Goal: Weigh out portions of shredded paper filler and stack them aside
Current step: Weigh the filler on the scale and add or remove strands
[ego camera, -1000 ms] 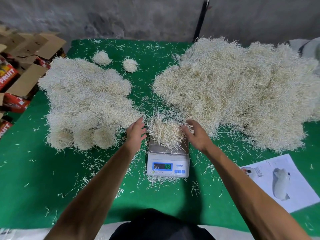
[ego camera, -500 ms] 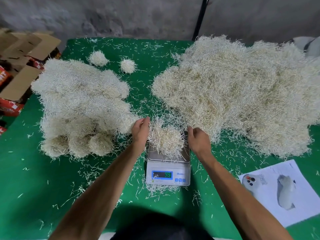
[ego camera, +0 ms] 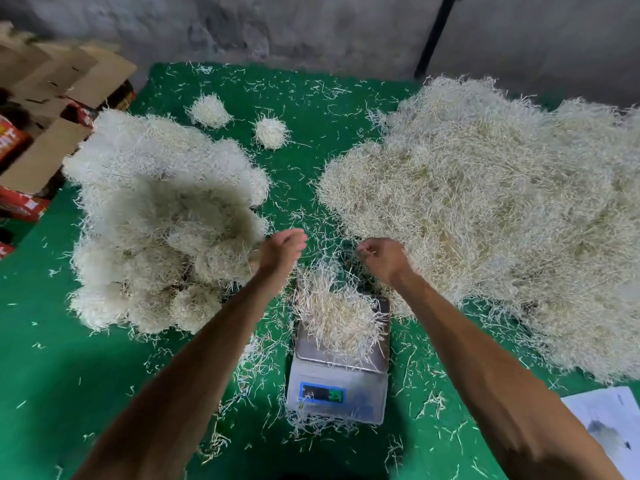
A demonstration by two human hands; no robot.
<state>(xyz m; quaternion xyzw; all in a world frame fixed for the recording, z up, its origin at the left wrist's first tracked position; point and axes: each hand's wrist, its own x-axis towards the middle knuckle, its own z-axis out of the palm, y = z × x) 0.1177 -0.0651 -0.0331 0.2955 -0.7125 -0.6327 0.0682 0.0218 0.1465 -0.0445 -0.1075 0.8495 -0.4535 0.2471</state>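
Observation:
A loose tuft of cream shredded paper (ego camera: 332, 313) lies on the steel pan of a small grey digital scale (ego camera: 337, 379) with a blue display. My left hand (ego camera: 282, 251) hovers just beyond the tuft's far left side, cupped and holding nothing. Beyond its far right side my right hand (ego camera: 381, 258) has its fingers curled in, and no paper shows in it. Neither hand touches the tuft. A stack of rounded, weighed portions (ego camera: 162, 220) sits to the left. The big loose pile of filler (ego camera: 485, 209) spreads across the right.
The green table (ego camera: 52, 358) is littered with stray strands. Two small paper balls (ego camera: 211, 110) (ego camera: 272, 133) lie at the back. Open cardboard boxes (ego camera: 52, 98) stand off the left edge. A printed sheet (ego camera: 609, 420) lies at the front right, and a black pole (ego camera: 433, 32) leans on the wall.
Both hands flanked and pressed the tuft on the scale; now they have lifted off it and moved slightly away from me. The view has shifted closer.

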